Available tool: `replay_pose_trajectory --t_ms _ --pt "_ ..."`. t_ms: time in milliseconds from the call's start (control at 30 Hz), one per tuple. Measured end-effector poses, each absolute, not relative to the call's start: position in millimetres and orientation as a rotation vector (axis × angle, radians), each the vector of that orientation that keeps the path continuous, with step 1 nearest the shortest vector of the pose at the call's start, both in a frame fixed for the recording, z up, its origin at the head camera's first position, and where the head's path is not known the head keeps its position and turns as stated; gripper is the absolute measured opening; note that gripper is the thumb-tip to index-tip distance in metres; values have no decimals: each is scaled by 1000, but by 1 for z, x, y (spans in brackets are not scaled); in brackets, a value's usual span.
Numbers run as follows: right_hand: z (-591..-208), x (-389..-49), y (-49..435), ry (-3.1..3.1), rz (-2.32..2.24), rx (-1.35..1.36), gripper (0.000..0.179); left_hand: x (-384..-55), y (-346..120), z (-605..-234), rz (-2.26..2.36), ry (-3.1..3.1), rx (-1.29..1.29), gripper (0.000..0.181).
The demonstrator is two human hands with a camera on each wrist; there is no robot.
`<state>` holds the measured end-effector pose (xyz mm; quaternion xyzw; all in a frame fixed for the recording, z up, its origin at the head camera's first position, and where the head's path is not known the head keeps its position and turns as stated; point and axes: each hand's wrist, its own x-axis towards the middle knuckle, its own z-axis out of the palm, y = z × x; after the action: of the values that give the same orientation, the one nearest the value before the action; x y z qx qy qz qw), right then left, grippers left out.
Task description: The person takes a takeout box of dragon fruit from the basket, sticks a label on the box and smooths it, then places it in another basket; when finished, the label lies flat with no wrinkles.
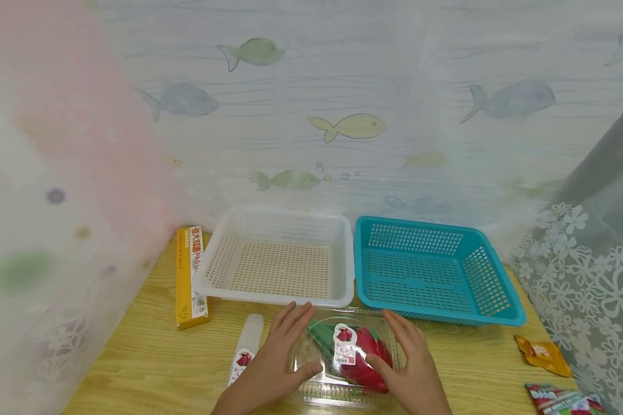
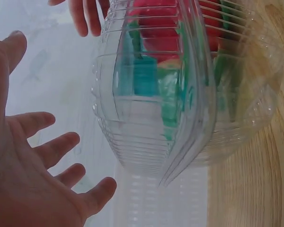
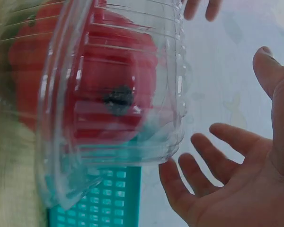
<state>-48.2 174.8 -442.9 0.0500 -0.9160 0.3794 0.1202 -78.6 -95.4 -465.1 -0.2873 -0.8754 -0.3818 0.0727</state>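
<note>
A clear plastic clamshell box (image 1: 322, 390) lies closed on the table, with a red and green dragon fruit (image 1: 370, 369) inside. On its lid is a white sticker (image 1: 345, 353) with a fruit picture. My left hand (image 1: 272, 363) is over the box's left side, fingers spread. Over the right side is my right hand (image 1: 412, 360), its fingers likewise apart. Both wrist views show loosely extended fingers beside the box, gripping nothing. In the right wrist view one fingertip (image 3: 168, 168) is at the lid's edge; whether it touches, I cannot tell.
Behind the box stand a white basket (image 1: 275, 298) and a teal basket (image 1: 441, 314). A yellow pasta box (image 1: 184, 282) is at the left. A narrow white item (image 1: 250, 334) with a fruit sticker lies near my left hand. Two small packets, orange (image 1: 542, 354) and red-green (image 1: 563, 399), lie right.
</note>
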Motion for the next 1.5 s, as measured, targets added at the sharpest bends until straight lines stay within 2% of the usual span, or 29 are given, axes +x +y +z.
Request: replay_pose_trajectory --t_ms 433,833,1500 --pt "-453 -41 185 -2715 1085 271 100 -72 -102 -472 -1186 -2673 -938 102" --pt "-463 -34 188 -2802 1041 280 126 -68 -109 -481 -1159 -2769 -936 117" --pt "-482 -31 196 -2814 1122 302 135 -65 -114 -496 -1142 -2802 -845 126"
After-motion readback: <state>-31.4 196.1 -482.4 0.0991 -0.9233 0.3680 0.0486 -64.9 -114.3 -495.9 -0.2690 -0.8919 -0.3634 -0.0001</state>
